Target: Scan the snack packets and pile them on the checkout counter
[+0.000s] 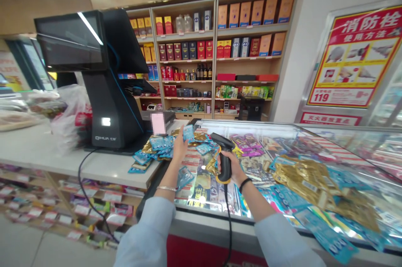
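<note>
My left hand (180, 144) is closed on a small blue snack packet (189, 133), held up over the left end of the glass-topped case. Wrapped round the handle of a black and yellow barcode scanner (225, 160) is my right hand (233, 165); the scanner's head points left toward the packet, and its cable hangs down in front. A heap of blue and gold packets (161, 143) lies by my left hand on the counter corner. Below that wrist rests a single blue packet (185, 177). Purple packets (248, 144) show beyond the scanner.
A large pile of gold packets (307, 179) and blue packets (326, 233) covers the right of the glass case (210, 212), some over its front edge. A black checkout terminal (109, 103) stands on the white counter (122, 170), beside a plastic bag (72, 112). Shelves of boxes line the back.
</note>
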`<state>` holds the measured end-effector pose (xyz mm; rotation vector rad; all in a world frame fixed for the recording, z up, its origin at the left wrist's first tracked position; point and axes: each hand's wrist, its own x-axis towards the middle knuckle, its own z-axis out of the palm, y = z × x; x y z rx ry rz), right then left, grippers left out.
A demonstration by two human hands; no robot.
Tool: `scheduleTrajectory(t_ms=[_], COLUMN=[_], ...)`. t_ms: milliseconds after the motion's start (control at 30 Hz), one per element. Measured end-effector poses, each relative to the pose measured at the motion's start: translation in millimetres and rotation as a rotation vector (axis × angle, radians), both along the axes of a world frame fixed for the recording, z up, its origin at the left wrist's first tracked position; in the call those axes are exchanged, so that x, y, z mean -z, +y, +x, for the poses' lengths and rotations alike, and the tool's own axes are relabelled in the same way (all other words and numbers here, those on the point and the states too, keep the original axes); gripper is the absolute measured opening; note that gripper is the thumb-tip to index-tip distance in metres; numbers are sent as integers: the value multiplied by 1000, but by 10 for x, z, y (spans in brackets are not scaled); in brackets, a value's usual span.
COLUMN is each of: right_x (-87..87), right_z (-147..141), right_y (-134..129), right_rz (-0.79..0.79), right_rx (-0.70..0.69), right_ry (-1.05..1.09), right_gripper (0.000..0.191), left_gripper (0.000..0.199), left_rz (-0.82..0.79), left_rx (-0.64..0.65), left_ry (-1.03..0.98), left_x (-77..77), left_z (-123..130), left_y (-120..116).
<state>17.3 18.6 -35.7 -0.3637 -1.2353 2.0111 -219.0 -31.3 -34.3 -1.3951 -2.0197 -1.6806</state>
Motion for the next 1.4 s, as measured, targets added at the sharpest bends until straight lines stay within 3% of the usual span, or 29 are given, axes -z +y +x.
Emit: scheduleTrajectory(t_ms=[100,267,567,900,1033,1200,1300,1400], right_x=[-21,-25,-34,118,132,46,-120,-378], right_z=[24,21,12,-66,-67,9,122,351], right_y=[-9,-19,-35,113,106,47,-1,-22], right_rz=[10,16,5,-5,-56,-163,-177,-125], right_rx=[-38,-43,-29,-79,-75,-119,-81,-42], right_ry=[-24,-18,-9,-36,-52,-70,34,139], right_gripper=[22,21,24,26,24,23,25,23], left_gripper=[76,72,71,71,74,90,99,101], left_rz=[-27,-76,-145,-226,-180,-39,-54,-27], left_rx=[-116,-174,-207,-204,-100,314,435,465], left_ry=[108,228,249,219,101,-307,-337,-279], left_x=[-18,-42,-127,-114,-9,130,96,-65], left_z=[-7,15,118,110,38,182,405,677], left_y=[-34,-28,-65,-3,82,221,310,404])
